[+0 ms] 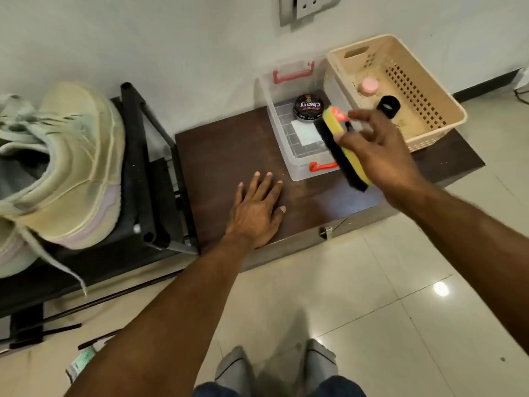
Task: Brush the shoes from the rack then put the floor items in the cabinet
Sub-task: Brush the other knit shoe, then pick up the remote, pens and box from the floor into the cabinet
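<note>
The left hand (259, 209) lies flat, fingers spread, on the brown cabinet top (223, 150). The right hand (380, 156) grips the yellow brush (342, 147) over the clear box (289, 130), thumb hidden, fingertips blurred. The shoe (71, 167) on the rack (148, 179) is cut off at left.

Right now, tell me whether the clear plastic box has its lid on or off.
Off. The clear plastic box stands open-topped on the brown board; the polish tin and a white cloth show inside, unobstructed. No lid is visible.
</note>
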